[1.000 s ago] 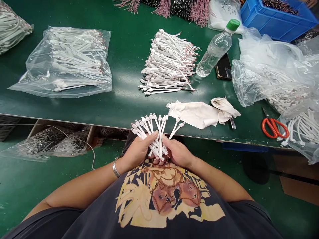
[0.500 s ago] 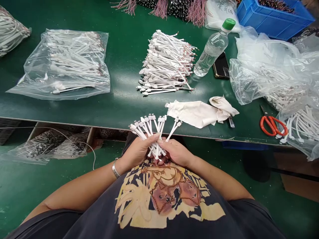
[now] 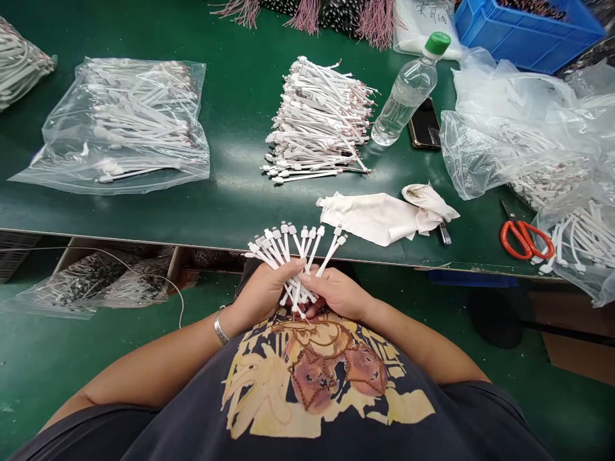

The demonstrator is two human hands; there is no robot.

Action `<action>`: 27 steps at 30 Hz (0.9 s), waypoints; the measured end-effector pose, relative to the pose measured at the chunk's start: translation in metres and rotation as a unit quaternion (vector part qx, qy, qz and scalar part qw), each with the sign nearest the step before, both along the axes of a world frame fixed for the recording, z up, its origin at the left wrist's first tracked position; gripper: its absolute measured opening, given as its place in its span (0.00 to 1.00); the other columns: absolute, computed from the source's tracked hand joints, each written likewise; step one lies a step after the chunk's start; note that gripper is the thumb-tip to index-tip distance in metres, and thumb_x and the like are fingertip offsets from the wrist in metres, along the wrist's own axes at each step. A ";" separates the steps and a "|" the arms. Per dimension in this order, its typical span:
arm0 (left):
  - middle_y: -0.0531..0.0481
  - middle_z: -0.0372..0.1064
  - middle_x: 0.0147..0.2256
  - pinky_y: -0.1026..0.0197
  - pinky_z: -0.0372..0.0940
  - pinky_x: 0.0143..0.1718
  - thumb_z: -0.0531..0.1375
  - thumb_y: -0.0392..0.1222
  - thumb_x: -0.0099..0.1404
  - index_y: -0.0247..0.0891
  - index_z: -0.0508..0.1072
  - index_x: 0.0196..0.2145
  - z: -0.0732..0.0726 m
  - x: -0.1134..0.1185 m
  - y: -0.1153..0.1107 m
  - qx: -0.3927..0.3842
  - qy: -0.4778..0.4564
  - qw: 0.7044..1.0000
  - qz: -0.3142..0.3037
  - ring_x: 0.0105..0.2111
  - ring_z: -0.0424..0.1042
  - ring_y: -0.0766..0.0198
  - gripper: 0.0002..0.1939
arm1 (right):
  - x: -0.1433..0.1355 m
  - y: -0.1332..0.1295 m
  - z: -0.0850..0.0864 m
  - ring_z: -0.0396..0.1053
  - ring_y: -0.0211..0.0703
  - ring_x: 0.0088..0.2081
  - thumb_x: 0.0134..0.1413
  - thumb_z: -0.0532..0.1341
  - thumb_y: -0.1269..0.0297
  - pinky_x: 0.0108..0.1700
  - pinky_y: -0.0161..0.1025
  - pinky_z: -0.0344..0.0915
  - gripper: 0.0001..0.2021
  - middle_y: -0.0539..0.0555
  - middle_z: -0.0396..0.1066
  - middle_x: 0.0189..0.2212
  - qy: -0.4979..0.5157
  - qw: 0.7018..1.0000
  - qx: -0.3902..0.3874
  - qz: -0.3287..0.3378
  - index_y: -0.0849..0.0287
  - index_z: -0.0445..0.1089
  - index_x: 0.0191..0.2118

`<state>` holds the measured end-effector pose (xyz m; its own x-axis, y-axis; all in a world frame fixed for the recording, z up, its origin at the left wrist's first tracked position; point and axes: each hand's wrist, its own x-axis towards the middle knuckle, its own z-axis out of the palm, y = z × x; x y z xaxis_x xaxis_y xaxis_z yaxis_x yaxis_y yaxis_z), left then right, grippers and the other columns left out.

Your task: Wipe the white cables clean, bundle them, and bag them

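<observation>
Between my two hands, just off the table's front edge, a bunch of short white USB cables fans out with the plugs pointing away from me. My left hand is closed round most of them, thumb pressed on top. My right hand pinches the right side of the bunch, where two cables lean out apart from the others. Reddish wire ends show below my fingers; the fingertips underneath are partly hidden. Beyond, on the green table, lies a stacked pile of the same cables.
A clear bag of cables lies left. At right are a water bottle, a phone, a white cloth, red-handled scissors and open bags of cables. A blue bin stands at the back.
The cables in my hands have shifted slightly: a few plugs at the middle right stand more spread apart. Both hands stay in nearly the same place, and the view has moved a little.
</observation>
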<state>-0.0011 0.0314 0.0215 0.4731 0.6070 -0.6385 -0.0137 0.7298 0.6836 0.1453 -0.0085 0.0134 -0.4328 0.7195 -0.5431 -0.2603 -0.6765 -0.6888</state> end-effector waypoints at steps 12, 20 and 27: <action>0.50 0.69 0.18 0.63 0.62 0.18 0.59 0.51 0.60 0.36 0.69 0.26 0.000 -0.007 -0.004 0.066 0.018 0.998 -0.002 0.17 0.67 0.63 0.14 | -0.001 0.001 0.002 0.70 0.34 0.24 0.45 0.62 0.43 0.27 0.32 0.69 0.25 0.53 0.71 0.24 -0.008 1.000 -0.016 0.006 0.66 0.72 0.30; 0.52 0.67 0.16 0.66 0.59 0.14 0.59 0.51 0.60 0.36 0.69 0.28 0.002 -0.003 0.000 0.042 0.011 0.998 -0.045 0.13 0.64 0.66 0.15 | -0.001 0.002 -0.005 0.69 0.32 0.24 0.42 0.64 0.43 0.27 0.30 0.68 0.25 0.51 0.71 0.24 0.015 0.999 -0.016 0.027 0.65 0.71 0.31; 0.50 0.69 0.18 0.65 0.60 0.15 0.64 0.47 0.54 0.34 0.72 0.31 -0.002 0.000 0.003 -0.027 0.002 0.997 -0.067 0.14 0.65 0.65 0.13 | 0.000 0.005 -0.008 0.68 0.32 0.25 0.37 0.67 0.44 0.27 0.31 0.68 0.25 0.49 0.68 0.24 0.024 0.998 -0.007 0.062 0.64 0.70 0.31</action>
